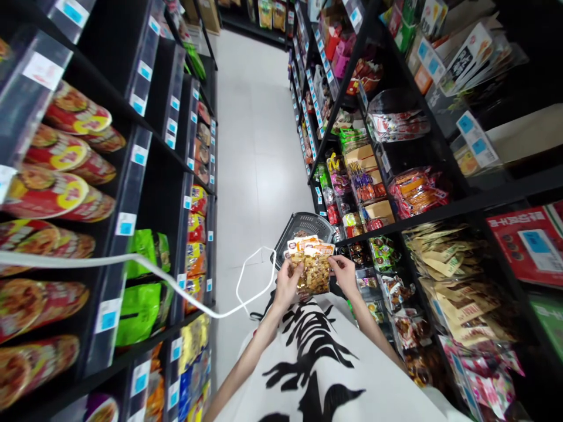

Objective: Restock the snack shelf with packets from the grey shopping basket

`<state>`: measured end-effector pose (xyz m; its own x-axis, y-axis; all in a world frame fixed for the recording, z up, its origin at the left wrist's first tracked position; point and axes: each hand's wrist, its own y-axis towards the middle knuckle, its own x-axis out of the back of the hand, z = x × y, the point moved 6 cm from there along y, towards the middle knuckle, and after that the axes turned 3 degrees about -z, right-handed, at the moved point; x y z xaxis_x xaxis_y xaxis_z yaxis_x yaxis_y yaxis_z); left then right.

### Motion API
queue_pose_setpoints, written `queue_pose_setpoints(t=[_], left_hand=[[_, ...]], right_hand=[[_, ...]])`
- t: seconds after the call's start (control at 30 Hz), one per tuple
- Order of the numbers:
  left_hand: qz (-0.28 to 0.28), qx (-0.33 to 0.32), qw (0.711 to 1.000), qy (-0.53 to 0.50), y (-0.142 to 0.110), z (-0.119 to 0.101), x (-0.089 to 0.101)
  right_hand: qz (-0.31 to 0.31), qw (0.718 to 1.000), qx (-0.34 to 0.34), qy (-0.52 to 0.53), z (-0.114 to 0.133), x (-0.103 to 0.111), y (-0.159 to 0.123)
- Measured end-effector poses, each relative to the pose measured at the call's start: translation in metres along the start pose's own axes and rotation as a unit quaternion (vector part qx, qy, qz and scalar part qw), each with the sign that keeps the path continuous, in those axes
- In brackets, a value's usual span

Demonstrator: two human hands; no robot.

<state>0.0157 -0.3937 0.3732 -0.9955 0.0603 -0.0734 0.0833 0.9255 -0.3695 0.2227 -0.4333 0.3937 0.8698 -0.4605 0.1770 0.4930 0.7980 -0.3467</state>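
I stand in a shop aisle and hold a bunch of clear snack packets with orange-and-white tops in front of my body. My left hand grips their left edge, fingers closed round it. My right hand pinches their right edge. Just beyond the packets a dark plastic shopping basket sits on the floor, near the foot of the right-hand shelves. My white garment with black print fills the bottom of the view.
Black shelves line both sides: noodle bowls and green bags on the left, packaged snacks on the right. A white cable loops across from the left. The pale tiled aisle floor runs ahead.
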Motion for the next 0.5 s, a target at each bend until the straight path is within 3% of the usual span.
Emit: queue_pose_setpoints(t=[0.1, 0.23, 0.3, 0.4, 0.5], left_hand=[[-0.029, -0.001, 1.0, -0.011, 0.002, -0.007, 0.011], [-0.04, -0.004, 0.999, 0.0, 0.004, -0.014, 0.024], [-0.02, -0.003, 1.0, 0.007, 0.004, -0.014, 0.023], [0.038, -0.008, 0.999, 0.012, -0.001, -0.013, 0.008], [0.075, -0.018, 0.996, 0.051, -0.008, -0.015, -0.008]], right_hand=[[-0.085, 0.996, 0.019, -0.001, -0.005, 0.032, 0.009], [-0.285, 0.957, 0.058, -0.016, -0.005, 0.093, 0.022], [-0.307, 0.949, 0.061, -0.036, -0.005, 0.102, 0.026], [-0.233, 0.971, 0.039, -0.028, -0.009, 0.075, 0.023], [-0.069, 0.997, -0.005, 0.032, -0.02, 0.014, 0.006]])
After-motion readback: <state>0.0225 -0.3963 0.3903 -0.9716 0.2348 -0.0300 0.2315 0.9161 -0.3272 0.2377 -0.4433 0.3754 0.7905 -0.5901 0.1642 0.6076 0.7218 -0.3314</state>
